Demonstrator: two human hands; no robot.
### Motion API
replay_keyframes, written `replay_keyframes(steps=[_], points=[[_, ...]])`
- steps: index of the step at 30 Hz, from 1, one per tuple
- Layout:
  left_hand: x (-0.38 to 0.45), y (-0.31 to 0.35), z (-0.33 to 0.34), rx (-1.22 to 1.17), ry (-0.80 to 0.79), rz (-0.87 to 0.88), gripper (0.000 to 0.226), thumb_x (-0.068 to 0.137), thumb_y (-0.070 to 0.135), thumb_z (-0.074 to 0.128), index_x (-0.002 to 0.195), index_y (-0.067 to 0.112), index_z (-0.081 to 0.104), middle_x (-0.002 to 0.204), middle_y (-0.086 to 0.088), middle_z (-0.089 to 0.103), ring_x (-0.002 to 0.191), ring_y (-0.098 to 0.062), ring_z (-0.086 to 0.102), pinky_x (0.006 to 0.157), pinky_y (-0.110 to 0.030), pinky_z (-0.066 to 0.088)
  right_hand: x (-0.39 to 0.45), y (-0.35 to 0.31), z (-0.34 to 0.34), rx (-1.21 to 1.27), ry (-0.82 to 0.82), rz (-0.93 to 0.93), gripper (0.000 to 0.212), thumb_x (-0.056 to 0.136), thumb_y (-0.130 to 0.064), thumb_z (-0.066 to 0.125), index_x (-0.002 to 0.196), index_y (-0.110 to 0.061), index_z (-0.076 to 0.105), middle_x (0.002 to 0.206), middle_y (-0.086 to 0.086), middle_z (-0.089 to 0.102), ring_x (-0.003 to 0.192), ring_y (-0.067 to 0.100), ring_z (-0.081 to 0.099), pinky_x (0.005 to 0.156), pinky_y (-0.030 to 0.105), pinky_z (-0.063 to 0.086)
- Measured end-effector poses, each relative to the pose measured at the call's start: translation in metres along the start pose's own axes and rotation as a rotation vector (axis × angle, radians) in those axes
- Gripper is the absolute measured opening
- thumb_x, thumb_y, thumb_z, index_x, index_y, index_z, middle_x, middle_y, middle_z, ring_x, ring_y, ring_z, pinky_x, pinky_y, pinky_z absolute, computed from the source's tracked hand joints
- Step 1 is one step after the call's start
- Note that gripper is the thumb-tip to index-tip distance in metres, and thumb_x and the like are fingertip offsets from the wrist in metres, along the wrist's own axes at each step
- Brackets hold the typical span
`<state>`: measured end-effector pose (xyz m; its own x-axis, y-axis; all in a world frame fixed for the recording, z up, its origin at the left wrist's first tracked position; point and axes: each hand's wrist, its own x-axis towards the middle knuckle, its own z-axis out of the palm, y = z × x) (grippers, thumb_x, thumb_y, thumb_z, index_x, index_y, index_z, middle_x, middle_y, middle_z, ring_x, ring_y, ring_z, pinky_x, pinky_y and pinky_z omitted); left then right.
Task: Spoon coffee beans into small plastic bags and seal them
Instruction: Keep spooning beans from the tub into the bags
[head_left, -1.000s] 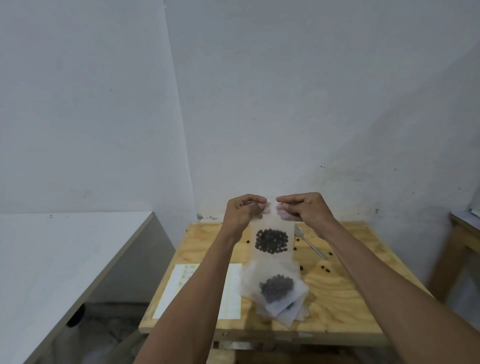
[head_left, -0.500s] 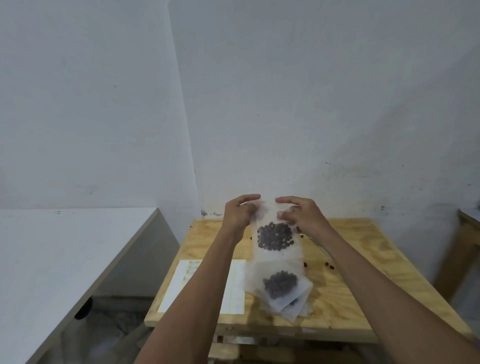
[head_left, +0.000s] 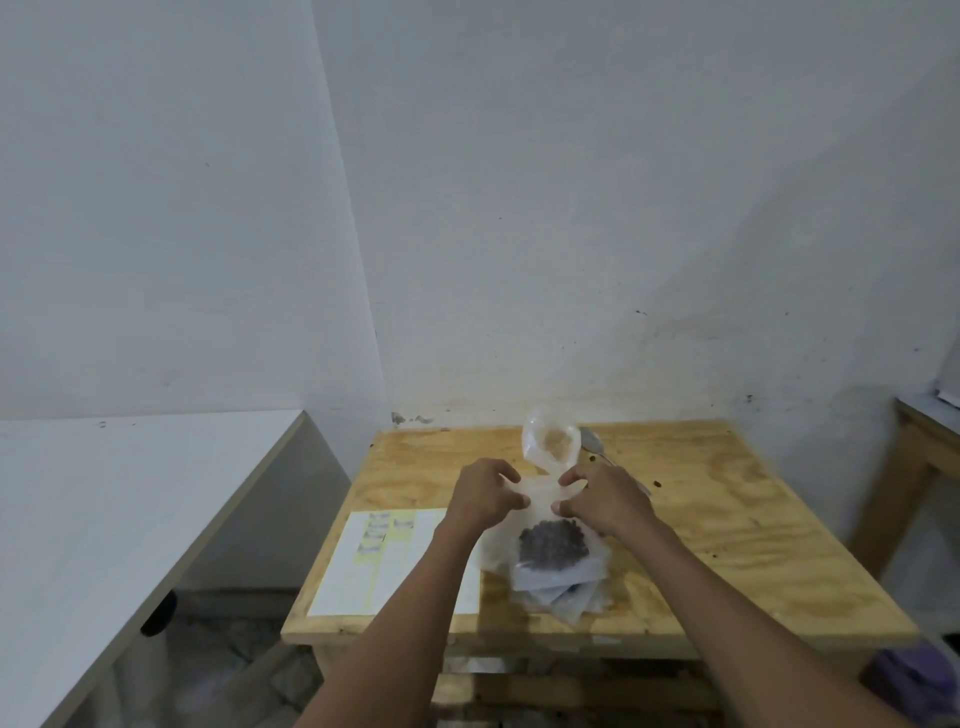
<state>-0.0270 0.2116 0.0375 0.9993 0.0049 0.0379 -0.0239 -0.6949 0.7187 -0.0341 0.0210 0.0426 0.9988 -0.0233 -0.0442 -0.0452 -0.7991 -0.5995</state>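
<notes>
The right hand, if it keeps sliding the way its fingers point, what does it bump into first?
Probably the left hand. The right hand points leftward across the bag of beans both hands pinch, with only a small gap of plastic between them; depth is hard to judge.

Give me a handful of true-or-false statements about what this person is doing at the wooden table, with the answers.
1. Both hands are on a small plastic bag of coffee beans. True: the left hand and right hand hold the bag near its top.
2. The bag being handled lies on a pile of other bags. True: it lies on the pile of bags at the front of the wooden table.
3. The right hand holds the spoon. False: the spoon lies on the table behind the hands.
4. A metal bowl stands behind the hands. False: what stands there is an open plastic bag.
5. The printed sheet lies to the right of the bags. False: the printed sheet lies to their left.
</notes>
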Motion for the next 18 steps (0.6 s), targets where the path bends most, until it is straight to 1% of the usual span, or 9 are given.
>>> replay_keyframes(steps=[2, 3, 6, 10, 14, 18], points=[[-0.0002, 0.0007, 0.0004, 0.014, 0.01, 0.008, 0.037, 0.078, 0.027, 0.087, 0.11, 0.013, 0.074, 0.111, -0.01, 0.067, 0.092, -0.02, 0.061, 0.08, -0.033, 0.053, -0.0005, -0.0003, 0.0001, -0.055, 0.009, -0.01, 0.044, 0.075, -0.05, 0.083, 0.116, -0.039, 0.07, 0.115, -0.006, 0.069, 0.1, 0.015, 0.068, 0.07, 0.03, 0.046], [-0.0006, 0.0012, 0.0006, 0.026, 0.015, 0.015, 0.038, 0.078, 0.028, 0.086, 0.11, 0.013, 0.074, 0.112, -0.009, 0.067, 0.095, -0.021, 0.062, 0.081, -0.033, 0.053, 0.0004, 0.0001, 0.0004, -0.053, 0.005, -0.013, 0.045, 0.075, -0.05, 0.082, 0.117, -0.039, 0.07, 0.116, -0.006, 0.069, 0.102, 0.015, 0.067, 0.071, 0.03, 0.045], [-0.0007, 0.0011, 0.0027, 0.046, 0.013, 0.032, 0.039, 0.079, 0.031, 0.086, 0.111, 0.013, 0.074, 0.117, -0.009, 0.066, 0.105, -0.021, 0.062, 0.083, -0.03, 0.048, 0.0018, 0.0016, 0.001, -0.038, -0.012, -0.015, 0.045, 0.074, -0.049, 0.083, 0.116, -0.038, 0.071, 0.117, -0.006, 0.069, 0.102, 0.015, 0.067, 0.075, 0.032, 0.051], [-0.0009, 0.0008, 0.0068, 0.059, 0.017, 0.034, 0.041, 0.079, 0.033, 0.086, 0.113, 0.014, 0.074, 0.124, -0.007, 0.063, 0.113, -0.021, 0.06, 0.083, -0.028, 0.043, 0.0016, 0.0031, 0.0011, 0.009, -0.013, -0.017, 0.046, 0.073, -0.045, 0.083, 0.116, -0.034, 0.071, 0.115, -0.005, 0.069, 0.101, 0.015, 0.067, 0.081, 0.036, 0.057], [-0.0004, 0.0018, 0.0084, 0.065, 0.009, 0.034, 0.042, 0.079, 0.033, 0.086, 0.115, 0.014, 0.073, 0.128, -0.007, 0.062, 0.115, -0.021, 0.059, 0.082, -0.026, 0.041, 0.0005, 0.0034, 0.0009, 0.068, -0.028, -0.015, 0.045, 0.073, -0.039, 0.086, 0.114, -0.029, 0.071, 0.111, 0.0, 0.067, 0.097, 0.018, 0.067, 0.079, 0.044, 0.062], [0.0006, -0.0003, 0.0089, 0.048, 0.006, 0.029, 0.042, 0.079, 0.032, 0.086, 0.115, 0.013, 0.073, 0.127, -0.008, 0.061, 0.114, -0.021, 0.059, 0.081, -0.027, 0.042, 0.0002, 0.0037, 0.0008, 0.081, -0.032, -0.007, 0.046, 0.071, -0.038, 0.086, 0.114, -0.029, 0.071, 0.108, -0.002, 0.066, 0.096, 0.018, 0.066, 0.079, 0.046, 0.062]])
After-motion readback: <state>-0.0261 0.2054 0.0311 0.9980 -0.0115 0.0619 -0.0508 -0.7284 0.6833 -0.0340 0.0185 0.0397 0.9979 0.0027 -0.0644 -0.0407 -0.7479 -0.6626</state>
